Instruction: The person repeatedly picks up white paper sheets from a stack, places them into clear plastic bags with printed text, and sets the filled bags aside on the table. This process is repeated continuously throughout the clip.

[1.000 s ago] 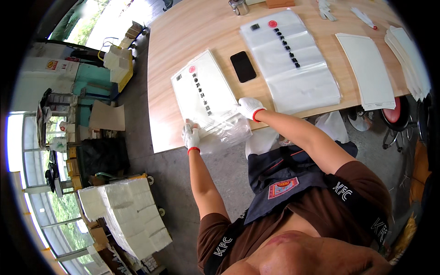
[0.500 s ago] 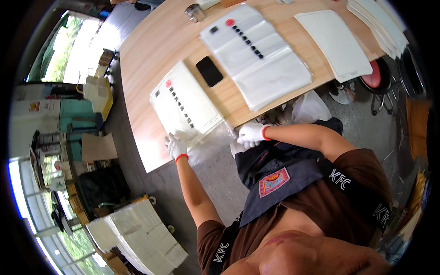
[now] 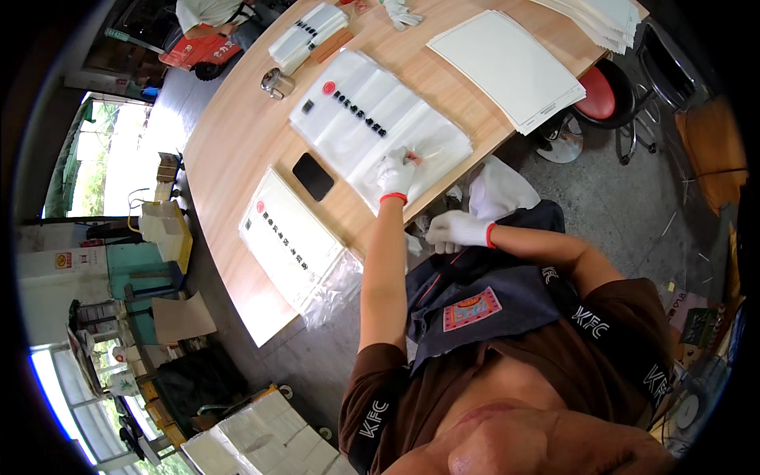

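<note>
My left hand (image 3: 393, 174), in a white glove with a red cuff, is on the near end of a pile of clear plastic bags (image 3: 431, 131) printed in black and red. Its bent fingers pinch the top film, and pinkish fingertips show past the glove. My right hand (image 3: 457, 231), gloved the same way, is closed in front of the dark apron (image 3: 491, 305), off the table edge; whatever lies inside its fingers is hidden. To the left lies a stack of cream sheets in printed clear bags (image 3: 277, 229), with loose film crumpled at its near end.
A black phone (image 3: 313, 176) lies between the stacks. Beyond are a metal cup (image 3: 277, 83), a bundle of printed packs (image 3: 309, 36) and spare gloves (image 3: 401, 13). Cream sheets (image 3: 507, 67) reach the table's right edge, near a red-seated stool (image 3: 598, 93). A white bag (image 3: 500, 190) hangs below the edge.
My left hand has left the cream stack and moved up and right onto the clear bags. My right hand stays curled near the apron. The view has shifted, showing more of the far table.
</note>
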### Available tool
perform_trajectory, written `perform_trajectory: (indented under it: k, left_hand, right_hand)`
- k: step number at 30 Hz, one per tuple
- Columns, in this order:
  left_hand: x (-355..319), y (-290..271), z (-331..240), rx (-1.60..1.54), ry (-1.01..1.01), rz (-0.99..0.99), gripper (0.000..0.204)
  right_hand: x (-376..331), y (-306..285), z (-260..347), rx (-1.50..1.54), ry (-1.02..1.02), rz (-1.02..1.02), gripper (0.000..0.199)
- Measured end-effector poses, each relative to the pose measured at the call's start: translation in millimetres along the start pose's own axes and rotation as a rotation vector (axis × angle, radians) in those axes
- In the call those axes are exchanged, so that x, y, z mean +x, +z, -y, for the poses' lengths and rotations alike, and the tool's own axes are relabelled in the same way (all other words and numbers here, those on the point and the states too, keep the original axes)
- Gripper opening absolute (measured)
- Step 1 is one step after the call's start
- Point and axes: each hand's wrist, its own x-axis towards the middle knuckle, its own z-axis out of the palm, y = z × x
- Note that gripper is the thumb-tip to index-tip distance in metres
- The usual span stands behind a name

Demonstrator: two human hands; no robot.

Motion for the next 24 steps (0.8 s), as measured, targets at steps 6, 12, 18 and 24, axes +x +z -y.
perform_trajectory:
  k: [6,12,18,24]
  left_hand:
    - [2,-43,-26,-0.201,-0.191,0.168,0.017]
    - [12,-72,-21,-0.156,0.078,0.031,0.028]
    - [32,-115,-2,-0.690,0.016,-0.097,0.024]
    - [49,-127,7,-1.444,0.112,-0.061,0.027]
  right_hand:
    - [35,-55,-5,0.356,-0.180,-0.275,0.032]
    - [111,-83,53,0.410,-0.315,-0.399,0.039]
    - [100,-112,8,-0.637,-0.289,-0.717,0.041]
    - [52,-126,16,-0.637,-0.064,-0.664,0.046]
